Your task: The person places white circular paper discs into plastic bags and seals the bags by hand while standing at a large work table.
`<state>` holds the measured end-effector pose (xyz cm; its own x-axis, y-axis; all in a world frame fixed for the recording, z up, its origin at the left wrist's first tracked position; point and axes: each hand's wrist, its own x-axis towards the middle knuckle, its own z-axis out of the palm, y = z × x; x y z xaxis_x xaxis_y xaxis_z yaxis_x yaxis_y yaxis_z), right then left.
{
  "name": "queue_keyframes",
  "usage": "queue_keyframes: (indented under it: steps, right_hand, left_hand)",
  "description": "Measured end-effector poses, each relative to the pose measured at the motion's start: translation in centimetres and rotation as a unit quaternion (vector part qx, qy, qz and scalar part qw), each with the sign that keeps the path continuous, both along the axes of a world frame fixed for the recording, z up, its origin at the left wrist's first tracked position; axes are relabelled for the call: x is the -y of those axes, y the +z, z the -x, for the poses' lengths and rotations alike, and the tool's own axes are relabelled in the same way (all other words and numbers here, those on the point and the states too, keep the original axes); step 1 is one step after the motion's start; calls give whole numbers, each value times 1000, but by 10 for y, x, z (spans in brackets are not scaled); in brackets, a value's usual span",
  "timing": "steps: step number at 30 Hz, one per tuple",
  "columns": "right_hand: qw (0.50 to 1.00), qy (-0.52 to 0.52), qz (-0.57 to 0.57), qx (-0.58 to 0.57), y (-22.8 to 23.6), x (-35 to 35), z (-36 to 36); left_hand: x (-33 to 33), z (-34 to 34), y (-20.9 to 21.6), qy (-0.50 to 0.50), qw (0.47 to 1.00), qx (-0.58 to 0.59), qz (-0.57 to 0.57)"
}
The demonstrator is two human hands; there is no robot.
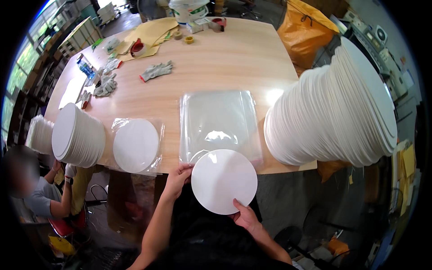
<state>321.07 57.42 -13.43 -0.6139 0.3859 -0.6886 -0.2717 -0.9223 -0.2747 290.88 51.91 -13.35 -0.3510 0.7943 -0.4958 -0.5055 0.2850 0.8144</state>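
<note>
My right hand [245, 215] grips a round white disc [224, 180] at its lower right edge, thumb on top and fingers underneath. The disc is tilted up in front of me, its far edge over the near end of a stack of clear plastic bags [218, 112]. At the near left corner of that stack, my left hand [178, 180] is closed in a pinch on a bag's edge, close beside the disc; its fingertips are partly hidden. Left of the bags, another white disc [136, 145] lies inside a clear bag at the table's near edge.
A tall, leaning stack of white discs [310, 112] stands at the right; a smaller stack [83, 135] is at the left. Work gloves [156, 71], tape rolls [137, 47] and a bottle [84, 67] lie farther back on the table [216, 58]. A co-worker [49, 193] sits at left.
</note>
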Motion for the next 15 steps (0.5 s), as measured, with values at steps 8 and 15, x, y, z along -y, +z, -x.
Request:
queue_keyframes:
  steps: [8,15]
  right_hand:
    - [998,-21,-49,-20,2,-5,27]
    - [998,-34,-57,-19,16,4,38]
  left_hand:
    - [29,-23,-9,-65,992,49,-102]
    - [0,-91,-58,94,981,129,-113]
